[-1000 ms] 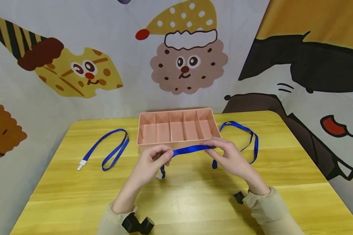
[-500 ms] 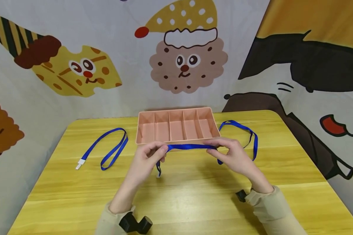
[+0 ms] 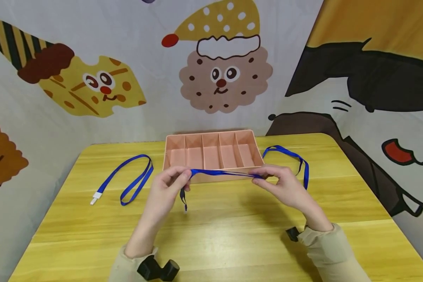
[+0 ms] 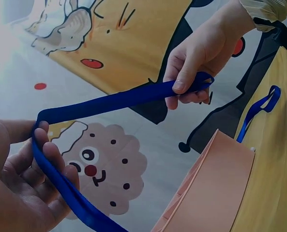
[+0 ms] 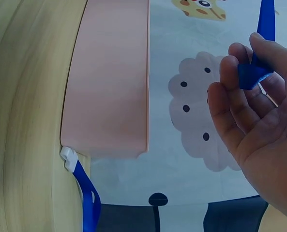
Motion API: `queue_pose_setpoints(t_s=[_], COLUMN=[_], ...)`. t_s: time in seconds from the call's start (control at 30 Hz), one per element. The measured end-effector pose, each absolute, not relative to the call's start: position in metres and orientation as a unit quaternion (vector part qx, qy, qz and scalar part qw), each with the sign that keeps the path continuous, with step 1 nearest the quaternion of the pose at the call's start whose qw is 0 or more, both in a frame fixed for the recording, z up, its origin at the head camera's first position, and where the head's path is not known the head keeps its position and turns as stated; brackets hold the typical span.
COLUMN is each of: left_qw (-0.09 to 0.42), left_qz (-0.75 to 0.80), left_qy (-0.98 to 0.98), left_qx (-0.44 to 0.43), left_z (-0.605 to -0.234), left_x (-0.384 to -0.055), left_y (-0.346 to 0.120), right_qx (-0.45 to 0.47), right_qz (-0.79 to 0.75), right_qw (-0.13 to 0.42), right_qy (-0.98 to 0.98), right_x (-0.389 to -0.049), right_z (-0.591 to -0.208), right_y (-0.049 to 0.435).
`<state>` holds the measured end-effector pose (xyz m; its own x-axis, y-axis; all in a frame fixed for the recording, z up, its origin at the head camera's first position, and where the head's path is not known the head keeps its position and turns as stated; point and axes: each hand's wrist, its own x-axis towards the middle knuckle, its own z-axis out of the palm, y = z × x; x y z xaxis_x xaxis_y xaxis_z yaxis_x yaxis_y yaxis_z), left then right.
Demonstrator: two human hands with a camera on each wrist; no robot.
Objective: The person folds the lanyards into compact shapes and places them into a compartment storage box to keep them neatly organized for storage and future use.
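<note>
A blue lanyard (image 3: 215,172) is stretched between both hands above the table, just in front of the pink box. My left hand (image 3: 166,192) pinches it between thumb and forefinger, and a short length with a small pale end hangs below that hand. At the other end, my right hand (image 3: 280,184) pinches the strap; in the right wrist view a small folded loop of the lanyard (image 5: 254,75) shows between thumb and fingers. From the left wrist view, the strap (image 4: 109,104) runs taut between the hands and then drops past the left palm.
Behind the hands stands the pink box (image 3: 211,180) with several compartments. A second blue lanyard (image 3: 137,182) with a white clip lies on the wooden table (image 3: 211,243) at left. Another blue lanyard (image 3: 306,172) lies right of the box, partly hidden by the right hand. A printed cloth hangs behind.
My hands have moved apart, the left one going left and the right one slightly right. More of the lanyard now spans between them, and its hanging end has shifted left.
</note>
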<state>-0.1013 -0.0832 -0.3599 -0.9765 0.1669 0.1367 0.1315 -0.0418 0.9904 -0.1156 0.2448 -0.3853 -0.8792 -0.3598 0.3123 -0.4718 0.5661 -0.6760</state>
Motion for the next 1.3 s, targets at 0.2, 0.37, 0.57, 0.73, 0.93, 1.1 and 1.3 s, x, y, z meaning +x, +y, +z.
queue_pose_setpoints(t_s=[0.2, 0.37, 0.57, 0.73, 0.93, 1.1, 1.3], left_qw=[-0.016, -0.034, -0.029, -0.030, -0.029, -0.032, -0.030], left_qz=[0.724, 0.734, 0.732, 0.732, 0.739, 0.743, 0.747], left_qy=[0.681, 0.669, 0.674, 0.677, 0.671, 0.667, 0.662], left_qx=[0.112, 0.114, 0.094, 0.071, 0.055, 0.040, 0.050], left_z=[-0.359, -0.360, -0.359, -0.357, -0.355, -0.353, -0.351], left_x=[-0.102, -0.103, -0.104, -0.103, -0.104, -0.104, -0.103], left_y=[-0.088, -0.092, -0.094, -0.097, -0.100, -0.103, -0.104], right_qx=[0.247, 0.261, 0.252, 0.244, 0.246, 0.278, 0.313], right_qz=[0.398, 0.404, 0.409, 0.421, 0.464, 0.530, 0.607], right_qw=[0.084, 0.075, 0.053, 0.037, 0.047, 0.099, 0.133], right_qy=[-0.879, -0.873, -0.875, -0.873, -0.849, -0.795, -0.719], right_x=[-0.116, -0.116, -0.114, -0.112, -0.112, -0.115, -0.119], right_z=[-0.384, -0.383, -0.382, -0.380, -0.377, -0.379, -0.381], right_y=[0.247, 0.249, 0.251, 0.252, 0.255, 0.254, 0.252])
